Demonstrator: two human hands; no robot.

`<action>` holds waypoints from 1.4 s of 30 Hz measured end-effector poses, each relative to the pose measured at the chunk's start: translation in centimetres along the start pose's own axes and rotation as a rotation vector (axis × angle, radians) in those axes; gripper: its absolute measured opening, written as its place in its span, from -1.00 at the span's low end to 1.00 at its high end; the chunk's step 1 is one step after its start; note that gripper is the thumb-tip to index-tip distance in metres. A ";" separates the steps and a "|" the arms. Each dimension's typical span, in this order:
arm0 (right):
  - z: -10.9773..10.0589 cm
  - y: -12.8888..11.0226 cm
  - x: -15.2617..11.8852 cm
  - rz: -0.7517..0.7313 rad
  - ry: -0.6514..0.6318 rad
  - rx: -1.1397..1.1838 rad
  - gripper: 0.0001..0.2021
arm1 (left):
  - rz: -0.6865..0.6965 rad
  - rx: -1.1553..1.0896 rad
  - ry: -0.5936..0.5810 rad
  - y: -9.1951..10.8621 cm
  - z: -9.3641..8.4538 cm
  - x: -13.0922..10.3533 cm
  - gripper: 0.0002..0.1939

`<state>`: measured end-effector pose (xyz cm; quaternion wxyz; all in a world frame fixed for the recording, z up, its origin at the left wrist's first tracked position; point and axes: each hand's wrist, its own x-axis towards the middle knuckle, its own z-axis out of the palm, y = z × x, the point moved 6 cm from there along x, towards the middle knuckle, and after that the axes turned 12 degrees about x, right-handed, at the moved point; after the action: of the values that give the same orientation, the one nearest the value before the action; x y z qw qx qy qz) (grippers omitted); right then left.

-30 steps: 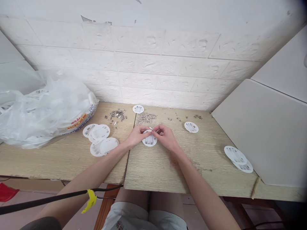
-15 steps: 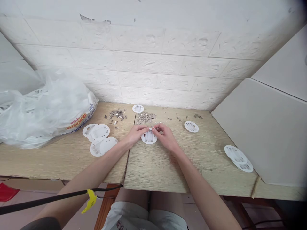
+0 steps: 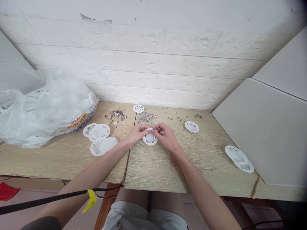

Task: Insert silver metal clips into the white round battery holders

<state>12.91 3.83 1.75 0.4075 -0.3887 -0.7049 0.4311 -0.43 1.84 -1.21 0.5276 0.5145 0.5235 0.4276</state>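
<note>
A white round plastic battery holder [image 3: 150,141] with slots rests on the table between my two hands. My left hand [image 3: 137,135] is closed, with thumb and fingertips pinching its upper left edge. Closed at its upper right edge, my right hand [image 3: 167,136] pinches a thin metal tool, partly hidden by the fingers; its exact kind is too small to tell. Just beyond my hands lies a heap of small metal contact pieces [image 3: 147,117]. Another pile of metal pieces [image 3: 118,114] is farther left.
Several white round holders [image 3: 99,132] overlap at the left. Single holders lie by the wall [image 3: 138,108] and to the right [image 3: 192,126]; a stacked pair [image 3: 236,155] is near a white panel [image 3: 266,134]. A full plastic bag [image 3: 59,105] stands at left. A black cable [image 3: 59,195] crosses in front.
The battery holder has turned and shifted slightly between my fingers. Both hands stay nearly in place, still pinching at its upper edge.
</note>
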 end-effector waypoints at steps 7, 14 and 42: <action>0.1 0.1 0.0 0.004 -0.013 0.007 -0.81 | 0.001 0.016 0.003 0.0 0.1 0.0 -0.70; -0.1 -0.1 0.0 -0.082 0.005 -0.144 -0.89 | -0.049 -0.049 0.020 -0.1 0.1 0.0 -0.72; 1.1 2.4 -0.4 0.446 0.036 0.607 -0.75 | 0.022 0.072 0.006 0.4 0.4 -0.3 -0.70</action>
<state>12.48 3.92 -0.87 0.4124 -0.4018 -0.4360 0.6916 -0.04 1.56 -0.77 0.5023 0.5379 0.5343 0.4157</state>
